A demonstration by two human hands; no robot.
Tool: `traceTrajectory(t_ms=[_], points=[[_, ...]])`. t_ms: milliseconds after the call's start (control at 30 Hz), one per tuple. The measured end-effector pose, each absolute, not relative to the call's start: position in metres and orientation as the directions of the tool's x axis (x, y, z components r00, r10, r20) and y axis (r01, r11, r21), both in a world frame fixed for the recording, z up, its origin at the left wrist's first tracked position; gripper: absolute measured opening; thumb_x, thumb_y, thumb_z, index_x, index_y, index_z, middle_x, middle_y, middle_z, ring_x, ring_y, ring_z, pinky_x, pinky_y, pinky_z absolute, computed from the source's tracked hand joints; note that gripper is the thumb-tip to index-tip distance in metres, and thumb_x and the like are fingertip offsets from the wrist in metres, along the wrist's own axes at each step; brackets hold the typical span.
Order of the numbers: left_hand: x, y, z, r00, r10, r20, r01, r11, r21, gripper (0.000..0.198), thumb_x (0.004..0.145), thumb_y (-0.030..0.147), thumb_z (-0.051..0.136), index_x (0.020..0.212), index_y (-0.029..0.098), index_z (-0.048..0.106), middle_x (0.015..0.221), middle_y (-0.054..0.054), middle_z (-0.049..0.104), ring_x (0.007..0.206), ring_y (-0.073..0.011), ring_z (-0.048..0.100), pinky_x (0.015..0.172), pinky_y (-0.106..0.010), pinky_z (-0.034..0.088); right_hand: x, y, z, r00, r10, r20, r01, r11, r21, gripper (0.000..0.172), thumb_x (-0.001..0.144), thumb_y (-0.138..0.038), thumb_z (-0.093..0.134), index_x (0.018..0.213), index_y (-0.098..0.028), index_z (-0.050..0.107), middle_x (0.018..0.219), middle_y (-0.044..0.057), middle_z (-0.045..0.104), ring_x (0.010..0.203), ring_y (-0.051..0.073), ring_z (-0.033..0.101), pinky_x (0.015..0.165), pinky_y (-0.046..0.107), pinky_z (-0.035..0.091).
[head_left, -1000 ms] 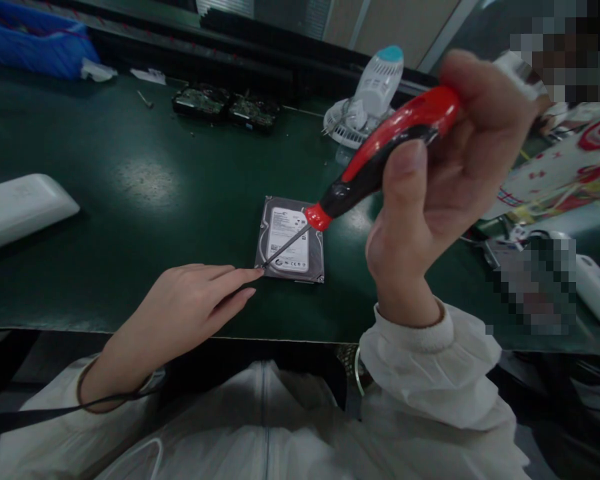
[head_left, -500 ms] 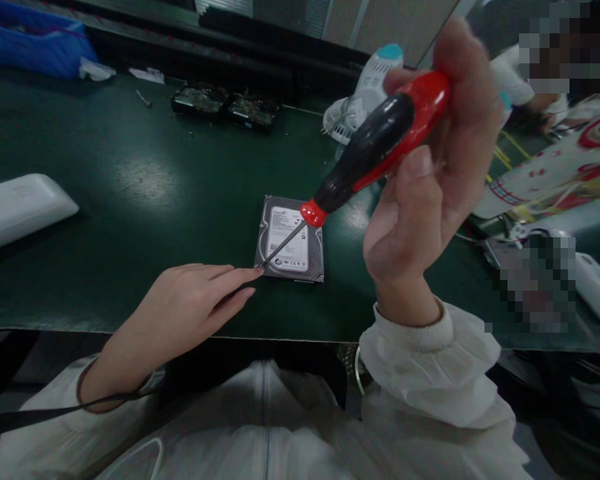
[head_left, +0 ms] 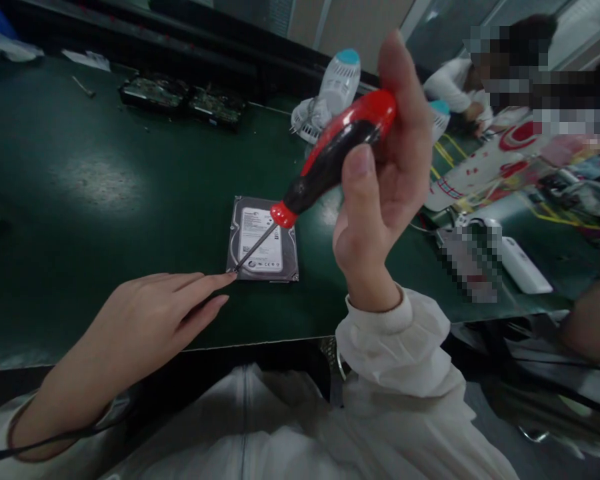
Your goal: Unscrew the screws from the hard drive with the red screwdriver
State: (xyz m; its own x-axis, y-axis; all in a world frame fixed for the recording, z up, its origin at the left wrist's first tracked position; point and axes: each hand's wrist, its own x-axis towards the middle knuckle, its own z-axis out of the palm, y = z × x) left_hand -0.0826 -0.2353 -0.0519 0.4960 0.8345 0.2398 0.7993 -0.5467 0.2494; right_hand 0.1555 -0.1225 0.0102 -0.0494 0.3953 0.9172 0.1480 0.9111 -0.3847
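A hard drive [head_left: 261, 248] with a white label lies flat on the green bench. My right hand [head_left: 393, 180] holds a red-and-black screwdriver [head_left: 325, 160] by its handle, thumb against the near side and fingers behind it. The shaft slants down to the left, its tip at the drive's near left corner. Stretched out beside that corner, my left hand [head_left: 150, 323] has its index fingertip touching the drive edge near the screwdriver tip. Its thumb is apart from the index finger. Whatever lies right under the tip is too small to make out.
Two circuit-board-like units [head_left: 153, 91] sit at the back left, near white scraps [head_left: 86, 60]. Behind the screwdriver stands a white appliance with a blue cap [head_left: 341, 77]. A white device [head_left: 525, 265] lies on the right. Another person [head_left: 455, 83] works at the far right.
The camera view has swung right, so everything appears farther left. The screwdriver handle has rotated in my right hand, bringing its red side to the top. The tip stays at the same corner.
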Motion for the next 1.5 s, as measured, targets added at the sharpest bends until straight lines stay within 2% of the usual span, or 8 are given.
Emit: traceTrajectory(t_ms=[133, 267, 467, 667, 867, 1067, 1367, 1500], points=[[-0.082, -0.234, -0.052, 0.495, 0.838, 0.23, 0.799, -0.543, 0.258, 0.052, 0.106, 0.052, 0.034, 0.125, 0.022, 0.071, 0.114, -0.008, 0.079, 0.091, -0.0316, 0.077, 0.071, -0.046, 0.06, 0.154, -0.129, 0.012, -0.002, 0.43, 0.903, 0.19, 0.886, -0.422, 0.034, 0.094, -0.045, 0.054, 0.126, -0.036, 0.06, 0.139, -0.005, 0.058, 0.141, 0.016, 0.052, 0.13, 0.037, 0.039], [-0.084, -0.233, -0.054, 0.499, 0.835, 0.23, 0.789, -0.548, 0.277, 0.053, 0.105, 0.056, 0.034, 0.127, 0.025, 0.07, 0.116, -0.006, 0.078, 0.092, -0.0302, 0.077, 0.072, -0.044, 0.06, 0.154, -0.131, 0.012, -0.035, 0.515, 0.856, 0.097, 0.855, -0.51, 0.036, 0.097, -0.043, 0.043, 0.13, -0.043, 0.055, 0.151, -0.007, 0.049, 0.131, 0.02, 0.061, 0.118, 0.042, 0.052], [-0.085, -0.234, -0.055, 0.507, 0.826, 0.247, 0.789, -0.56, 0.253, 0.053, 0.106, 0.055, 0.032, 0.131, 0.025, 0.067, 0.116, -0.007, 0.079, 0.089, -0.0301, 0.077, 0.07, -0.045, 0.061, 0.161, -0.131, 0.015, -0.027, 0.403, 0.915, 0.256, 0.887, -0.383, 0.031, 0.093, -0.039, 0.058, 0.12, -0.025, 0.06, 0.126, 0.003, 0.063, 0.122, 0.016, 0.06, 0.113, 0.034, 0.051], [-0.086, -0.234, -0.056, 0.511, 0.825, 0.242, 0.791, -0.562, 0.244, 0.052, 0.106, 0.054, 0.033, 0.137, 0.026, 0.064, 0.112, -0.007, 0.079, 0.086, -0.0305, 0.077, 0.067, -0.045, 0.061, 0.158, -0.124, 0.011, -0.115, 0.472, 0.874, 0.222, 0.87, -0.441, 0.045, 0.093, -0.048, 0.053, 0.135, -0.035, 0.046, 0.147, 0.002, 0.05, 0.108, 0.014, 0.065, 0.094, 0.034, 0.059], [-0.085, -0.233, -0.055, 0.521, 0.812, 0.262, 0.778, -0.578, 0.246, 0.053, 0.106, 0.053, 0.033, 0.134, 0.023, 0.066, 0.113, -0.009, 0.079, 0.088, -0.0307, 0.078, 0.069, -0.046, 0.063, 0.158, -0.122, 0.007, -0.085, 0.554, 0.828, 0.275, 0.812, -0.515, 0.044, 0.093, -0.049, 0.048, 0.137, -0.04, 0.044, 0.15, 0.0, 0.048, 0.111, 0.017, 0.064, 0.1, 0.04, 0.059], [-0.083, -0.234, -0.051, 0.518, 0.822, 0.239, 0.782, -0.567, 0.258, 0.05, 0.107, 0.051, 0.035, 0.133, 0.023, 0.066, 0.114, -0.008, 0.079, 0.088, -0.0288, 0.077, 0.07, -0.044, 0.062, 0.158, -0.12, 0.006, -0.054, 0.515, 0.856, 0.254, 0.836, -0.487, 0.041, 0.093, -0.047, 0.049, 0.133, -0.039, 0.047, 0.144, 0.002, 0.052, 0.104, 0.017, 0.064, 0.092, 0.038, 0.06], [-0.082, -0.234, -0.053, 0.502, 0.839, 0.211, 0.787, -0.544, 0.292, 0.048, 0.106, 0.05, 0.038, 0.137, 0.024, 0.064, 0.117, -0.01, 0.077, 0.093, -0.03, 0.076, 0.075, -0.048, 0.062, 0.163, -0.113, 0.006, -0.017, 0.445, 0.896, 0.188, 0.881, -0.434, 0.04, 0.092, -0.046, 0.051, 0.131, -0.041, 0.052, 0.14, -0.001, 0.052, 0.1, 0.016, 0.064, 0.091, 0.038, 0.059], [-0.083, -0.233, -0.053, 0.488, 0.849, 0.2, 0.793, -0.528, 0.303, 0.048, 0.106, 0.051, 0.037, 0.138, 0.026, 0.064, 0.118, -0.01, 0.077, 0.094, -0.0302, 0.076, 0.076, -0.046, 0.061, 0.168, -0.109, 0.008, 0.029, 0.407, 0.913, 0.292, 0.87, -0.397, 0.041, 0.092, -0.051, 0.048, 0.131, -0.037, 0.051, 0.139, 0.001, 0.052, 0.099, 0.017, 0.063, 0.087, 0.037, 0.059]])
